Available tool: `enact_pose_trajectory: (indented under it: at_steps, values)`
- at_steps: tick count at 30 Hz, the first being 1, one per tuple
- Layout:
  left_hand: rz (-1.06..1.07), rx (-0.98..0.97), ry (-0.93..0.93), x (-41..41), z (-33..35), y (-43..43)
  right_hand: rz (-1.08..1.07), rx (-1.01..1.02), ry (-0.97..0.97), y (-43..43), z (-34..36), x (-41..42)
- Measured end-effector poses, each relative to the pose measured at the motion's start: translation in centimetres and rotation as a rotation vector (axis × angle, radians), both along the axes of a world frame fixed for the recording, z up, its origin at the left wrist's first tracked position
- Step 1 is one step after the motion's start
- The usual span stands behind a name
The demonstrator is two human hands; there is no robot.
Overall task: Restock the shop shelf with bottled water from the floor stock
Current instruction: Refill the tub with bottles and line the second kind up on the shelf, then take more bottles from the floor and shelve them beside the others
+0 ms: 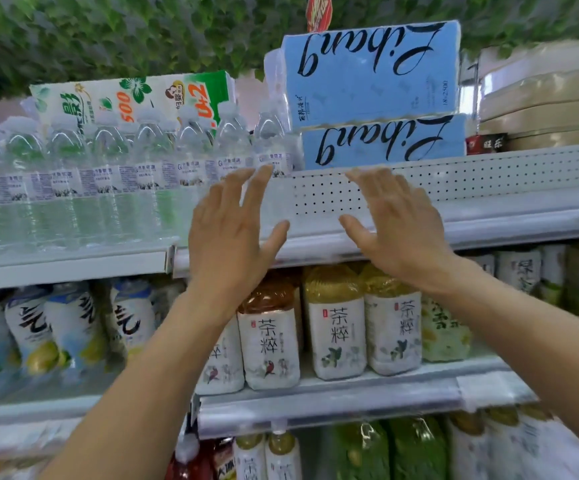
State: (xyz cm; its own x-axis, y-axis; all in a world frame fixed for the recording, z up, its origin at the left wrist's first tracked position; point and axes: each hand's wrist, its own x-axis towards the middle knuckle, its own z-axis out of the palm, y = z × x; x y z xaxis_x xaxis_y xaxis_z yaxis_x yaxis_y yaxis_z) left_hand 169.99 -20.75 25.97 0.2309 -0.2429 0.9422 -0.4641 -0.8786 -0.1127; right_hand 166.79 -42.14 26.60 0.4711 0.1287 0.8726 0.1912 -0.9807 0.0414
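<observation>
At the front of the view, both forearms reach up toward the shelving. The left hand [227, 233] is open, fingers straight and spread, holding nothing. Its fingertips lie in front of the bottle at the right end of the water row; contact cannot be confirmed. The right hand [397, 225] is also open and spread, palm toward the bare perforated shelf [488, 181], gripping nothing. Below the hands, tea bottles [336, 323] stand upright on a lower shelf. The water bottles [108, 188] stand upright in a packed row on the left part of the upper level, ending just beside the left hand. Behind them lies a green and white pack [135, 98]. To its right, two blue tissue packs [371, 74] are stacked. Green foliage [108, 29] fills the background.
</observation>
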Motion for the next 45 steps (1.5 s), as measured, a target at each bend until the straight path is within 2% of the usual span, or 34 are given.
enact_pose_trajectory:
  at_steps: [6, 15, 20, 33, 40, 45]
  values:
    - [-0.034, 0.043, 0.154, -5.7, -7.5, -4.9, -0.043, 0.004, 0.06, -5.4, -7.1, -6.1]
    - [-0.094, 0.15, 0.588, -10.7, -18.3, -10.1, -0.03, 0.114, 0.455, -9.5, -18.9, -11.9]
    - [-0.086, 0.221, 0.789, -12.2, -23.1, -12.0, -0.111, 0.143, 0.628, -11.3, -23.6, -15.0]
    - [-0.366, 0.386, 1.321, -19.1, -38.9, -20.5, -0.383, 0.41, 0.996, -19.1, -38.3, -27.2]
    - [-0.453, 0.258, 1.646, -25.1, -48.3, -27.3, -0.456, 0.454, 1.259, -26.1, -46.8, -32.3]
    - [-0.425, 0.105, 1.827, -29.8, -54.9, -34.0, -0.404, 0.438, 1.458, -33.7, -51.7, -34.3]
